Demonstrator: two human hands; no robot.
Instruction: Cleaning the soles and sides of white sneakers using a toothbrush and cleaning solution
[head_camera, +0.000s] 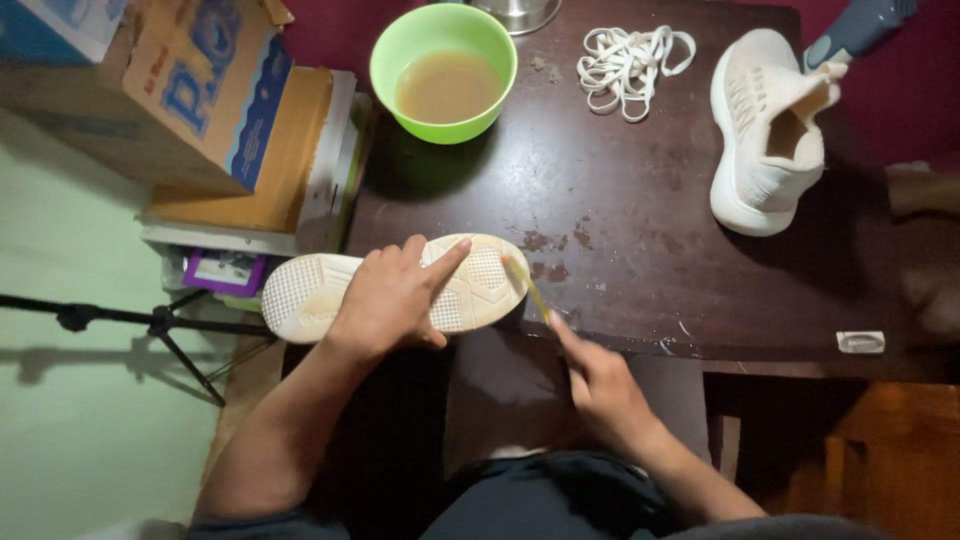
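Note:
My left hand (392, 297) presses down on a cream shoe (300, 290) turned sole-up at the near edge of the dark wooden table (620, 230). My right hand (600, 385) grips a thin yellow-handled brush (528, 288), whose tip touches the toe end of the sole. A second cream shoe (765, 130) lies upright at the far right of the table. White laces (628, 62) sit in a loose pile at the back. A green bowl (443, 70) holds murky brownish water.
Cardboard boxes (190, 90) are stacked on books at the left of the table. A black tripod (140, 325) stands on the pale floor at left. Wet stains (560, 245) mark the tabletop. A small white tag (860, 342) lies at the near right edge.

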